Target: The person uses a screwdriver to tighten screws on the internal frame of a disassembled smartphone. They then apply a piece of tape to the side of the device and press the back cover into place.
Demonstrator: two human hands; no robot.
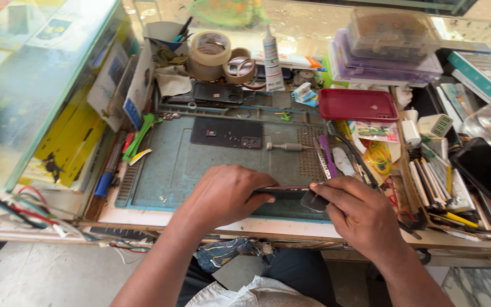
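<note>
While both hands meet over the near edge of the blue-green work mat (166,170), the left hand (223,196) is curled shut around a slim dark phone (282,191), held on edge so that only its thin side shows as a narrow dark strip with a faint reddish sheen. The phone spans the gap between the two hands, low over the mat's front border. The right hand (359,219) is closed in a pinch on a small dark flat pick (313,201), pressed against the phone's right end; how deep it goes cannot be told.

Just beyond the hands, a metal screwdriver (285,146) lies on the mat, and to its left rests a black back panel (225,133) dotted with small screws. Past the right hand's knuckles, a purple pry tool (328,153) and a steel ruler lie slanted. Further out from the right hand sits a dark red phone case (358,104), then stacked clear plastic boxes (390,48). Off to the right of that hand, a white charger block (434,124) and a jumble of screens and cards crowd the bench.

Well beyond the left hand stand two rolls of tape (211,54) and a white glue bottle (271,59). To that hand's left, green tweezers (140,135) lie at the mat's edge, beside a glass display case (46,85).
</note>
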